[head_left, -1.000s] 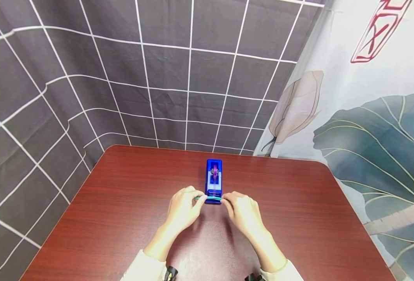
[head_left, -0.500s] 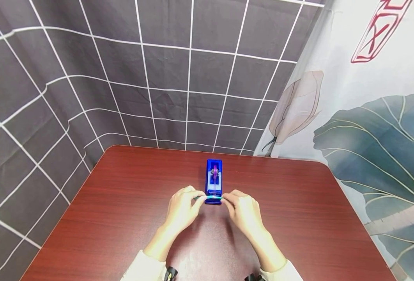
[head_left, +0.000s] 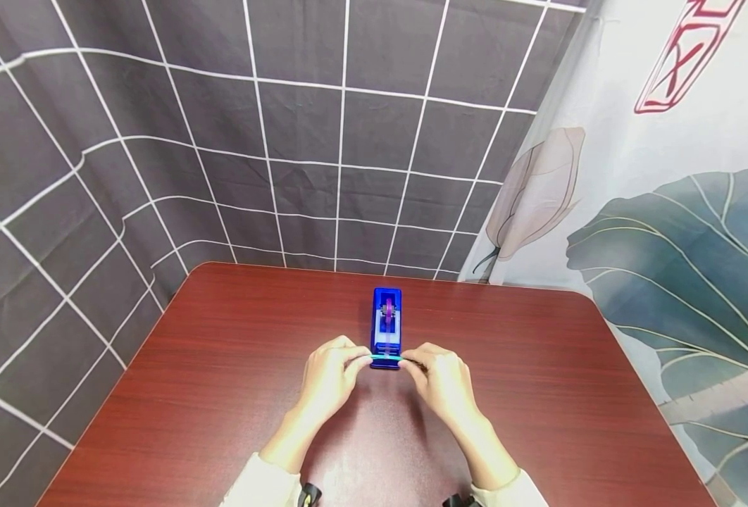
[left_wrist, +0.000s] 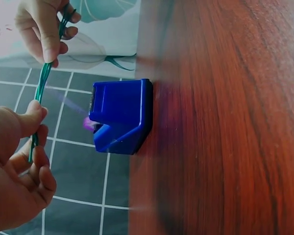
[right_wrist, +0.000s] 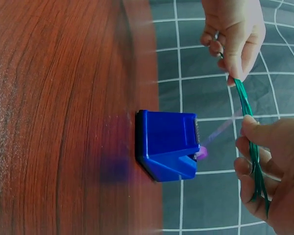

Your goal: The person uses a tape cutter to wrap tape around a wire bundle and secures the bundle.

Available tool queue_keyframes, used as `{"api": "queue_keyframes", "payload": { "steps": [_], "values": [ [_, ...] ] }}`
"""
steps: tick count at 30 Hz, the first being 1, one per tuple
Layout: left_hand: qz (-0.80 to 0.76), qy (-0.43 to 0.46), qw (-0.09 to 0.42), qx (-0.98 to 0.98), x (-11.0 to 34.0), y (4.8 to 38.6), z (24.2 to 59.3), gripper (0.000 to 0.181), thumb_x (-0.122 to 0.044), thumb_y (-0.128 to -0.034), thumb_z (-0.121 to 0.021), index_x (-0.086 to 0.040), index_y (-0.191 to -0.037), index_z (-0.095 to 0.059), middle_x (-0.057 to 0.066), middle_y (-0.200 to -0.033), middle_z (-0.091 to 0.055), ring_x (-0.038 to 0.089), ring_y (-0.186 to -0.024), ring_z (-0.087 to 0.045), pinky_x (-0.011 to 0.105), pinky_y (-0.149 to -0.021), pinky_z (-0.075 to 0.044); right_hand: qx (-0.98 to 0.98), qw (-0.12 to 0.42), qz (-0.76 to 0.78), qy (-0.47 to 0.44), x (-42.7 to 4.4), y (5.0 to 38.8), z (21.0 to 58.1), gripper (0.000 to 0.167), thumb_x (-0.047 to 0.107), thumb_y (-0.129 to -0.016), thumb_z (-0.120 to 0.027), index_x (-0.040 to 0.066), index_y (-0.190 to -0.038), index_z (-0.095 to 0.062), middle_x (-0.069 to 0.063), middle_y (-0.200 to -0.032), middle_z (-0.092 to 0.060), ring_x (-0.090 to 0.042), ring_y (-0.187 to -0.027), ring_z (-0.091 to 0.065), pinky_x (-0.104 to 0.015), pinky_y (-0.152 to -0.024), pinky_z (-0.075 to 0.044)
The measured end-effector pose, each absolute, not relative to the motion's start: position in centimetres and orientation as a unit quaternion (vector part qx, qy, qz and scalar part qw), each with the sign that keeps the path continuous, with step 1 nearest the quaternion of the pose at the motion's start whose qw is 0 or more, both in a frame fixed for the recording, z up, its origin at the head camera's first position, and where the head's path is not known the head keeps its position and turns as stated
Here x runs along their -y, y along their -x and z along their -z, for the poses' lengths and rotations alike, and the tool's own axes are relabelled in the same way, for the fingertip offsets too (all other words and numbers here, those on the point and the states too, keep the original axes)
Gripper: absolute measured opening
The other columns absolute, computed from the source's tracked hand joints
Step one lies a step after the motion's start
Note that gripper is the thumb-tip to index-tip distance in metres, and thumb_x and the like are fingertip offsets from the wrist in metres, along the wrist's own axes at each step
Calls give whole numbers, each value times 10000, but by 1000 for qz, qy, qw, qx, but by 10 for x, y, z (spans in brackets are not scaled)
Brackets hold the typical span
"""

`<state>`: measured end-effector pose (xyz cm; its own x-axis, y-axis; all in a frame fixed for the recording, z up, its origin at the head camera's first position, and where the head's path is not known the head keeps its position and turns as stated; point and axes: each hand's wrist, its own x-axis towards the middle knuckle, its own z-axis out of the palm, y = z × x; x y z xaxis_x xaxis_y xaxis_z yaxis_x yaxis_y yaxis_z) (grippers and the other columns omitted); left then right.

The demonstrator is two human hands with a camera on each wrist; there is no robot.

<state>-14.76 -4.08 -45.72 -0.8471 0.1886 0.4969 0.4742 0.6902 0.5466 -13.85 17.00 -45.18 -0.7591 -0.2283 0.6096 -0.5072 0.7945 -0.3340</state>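
Note:
A bundle of thin green strands [head_left: 385,358] is stretched between both hands, above the front end of a blue tape dispenser [head_left: 387,293]. My left hand [head_left: 328,373] pinches its left part between thumb and fingers. The right part is pinched by my right hand [head_left: 445,380], and loose strand ends [right_wrist: 260,188] run down past those fingers in the right wrist view. From the dispenser's purple tape roll [head_left: 389,308], a translucent strip of tape [left_wrist: 66,99] reaches up to the bundle. The fingers hide where the strands are gripped.
The dispenser stands upright on a reddish-brown wooden table [head_left: 222,352], near its back edge. Behind hangs a dark grey curtain [head_left: 298,120] with white grid lines. A pale leaf-patterned curtain [head_left: 678,267] hangs at the right.
Both hands stay nearly in place. The left fingers have shifted slightly, and the green end that showed inside the left hand is now hidden in the head view.

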Motion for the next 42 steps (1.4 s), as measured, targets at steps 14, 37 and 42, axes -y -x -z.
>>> {"api": "queue_keyframes", "payload": {
  "steps": [14,37,42],
  "values": [
    [359,186,186,895,41,148,456,64,-247,-902,-771,-187,-901,-793,-117,-754,-594,61,-651,-525,265,-600,-445,927,203,-248,-195,-171,136,450,49,80,-916,-726,109,-890,-755,-13,-821,-698,-230,-801,-674,-425,-712,-548],
    [354,208,125,903,40,155,464,290,-269,-1016,-617,-155,-764,-705,-97,-690,-542,111,-641,-542,313,-618,-459,939,136,-270,-163,-172,138,447,153,101,-929,-720,129,-780,-706,63,-730,-614,-108,-643,-553,-336,-604,-484],
    [359,213,121,901,40,155,465,256,-256,-1014,-621,-116,-840,-747,-75,-708,-561,115,-654,-539,318,-629,-461,940,122,-281,-151,-172,139,447,207,117,-963,-681,156,-759,-677,84,-708,-579,-103,-641,-529,-330,-604,-464]
  ]
}}
